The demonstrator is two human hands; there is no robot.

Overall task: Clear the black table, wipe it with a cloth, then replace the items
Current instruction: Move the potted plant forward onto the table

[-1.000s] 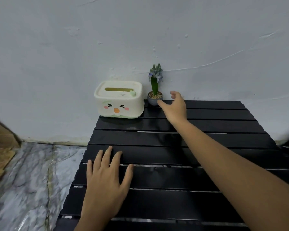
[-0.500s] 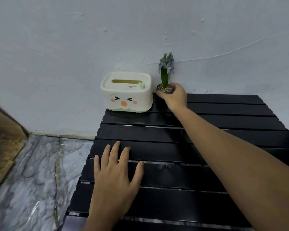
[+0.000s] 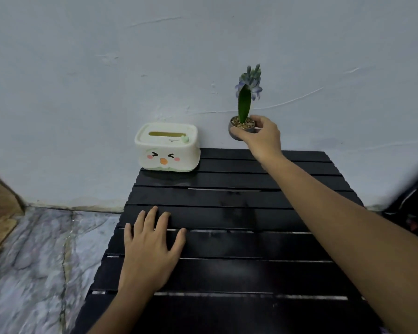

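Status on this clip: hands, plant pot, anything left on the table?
Right hand grips small plant pot, held clear above black table. Left hand flat on slats. Tissue box sits at back-left corner, not yet cleared.

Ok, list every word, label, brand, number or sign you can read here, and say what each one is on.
No text can be read.
Tissue box: a small dark mark on its lid near the slot, too small and blurred to read.
Tissue box front: a drawn face only, squinting eyes, pink cheeks and an orange beak, no letters.
Plant pot, held by the right hand: no label visible.
Black table: no markings visible.
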